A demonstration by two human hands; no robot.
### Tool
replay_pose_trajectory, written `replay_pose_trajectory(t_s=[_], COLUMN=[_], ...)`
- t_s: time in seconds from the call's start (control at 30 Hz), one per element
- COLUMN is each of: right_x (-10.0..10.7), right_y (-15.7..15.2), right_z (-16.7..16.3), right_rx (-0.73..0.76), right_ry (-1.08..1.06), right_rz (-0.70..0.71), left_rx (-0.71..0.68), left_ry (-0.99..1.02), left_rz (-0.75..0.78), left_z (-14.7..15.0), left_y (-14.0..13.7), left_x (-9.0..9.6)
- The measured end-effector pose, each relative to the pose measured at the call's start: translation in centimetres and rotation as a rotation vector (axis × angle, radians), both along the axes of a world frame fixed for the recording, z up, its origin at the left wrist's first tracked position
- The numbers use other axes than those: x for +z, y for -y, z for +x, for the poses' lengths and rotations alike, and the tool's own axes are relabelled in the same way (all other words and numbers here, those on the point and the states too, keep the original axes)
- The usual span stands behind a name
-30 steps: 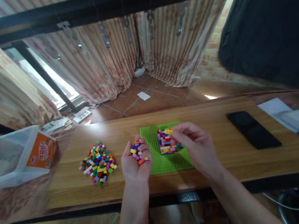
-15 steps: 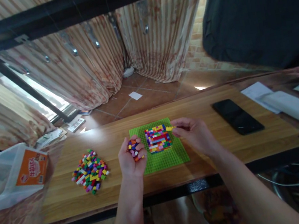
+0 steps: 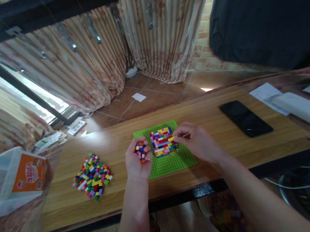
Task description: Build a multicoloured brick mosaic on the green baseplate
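Palm upturned, left hand (image 3: pixel 136 163) cups bricks (image 3: pixel 140 149); right hand (image 3: pixel 199 142), angled inward, pinches a yellow brick (image 3: pixel 172 139).

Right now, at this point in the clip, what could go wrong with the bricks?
The right hand pinches a small yellow brick at the right side of the brick stack; it might slip from that grip or end up crooked. The left hand cups many loose bricks in an upturned palm, so a tilt could spill some onto the green board.
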State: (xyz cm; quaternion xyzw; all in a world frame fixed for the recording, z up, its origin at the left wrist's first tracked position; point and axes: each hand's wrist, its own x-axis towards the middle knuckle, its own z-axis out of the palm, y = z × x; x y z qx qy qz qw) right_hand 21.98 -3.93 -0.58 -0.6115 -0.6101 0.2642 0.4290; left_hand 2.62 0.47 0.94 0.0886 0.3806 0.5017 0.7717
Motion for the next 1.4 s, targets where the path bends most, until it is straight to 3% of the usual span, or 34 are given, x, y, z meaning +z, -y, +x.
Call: replay_pose_trajectory(t_s=[0.53,1.13,1.4], right_x=[-0.9,-0.6,-1.8], right_y=[-0.6,-0.4,-0.9], right_z=[-0.8,-0.6,-0.7], right_rx=[-0.063,0.021,-0.032], right_ry=[-0.059,0.027,-0.13], right_rz=[-0.078,-0.034,-0.064], left_rx=[-0.017,-0.042,-0.051], left_ry=[-0.04,-0.066,-0.065], left_rz=[0.019,0.021,0.02], left_z=[0.0,0.2,0.1], left_y=[0.2,0.3,0.3], left_x=[-0.1,0.0,-0.1])
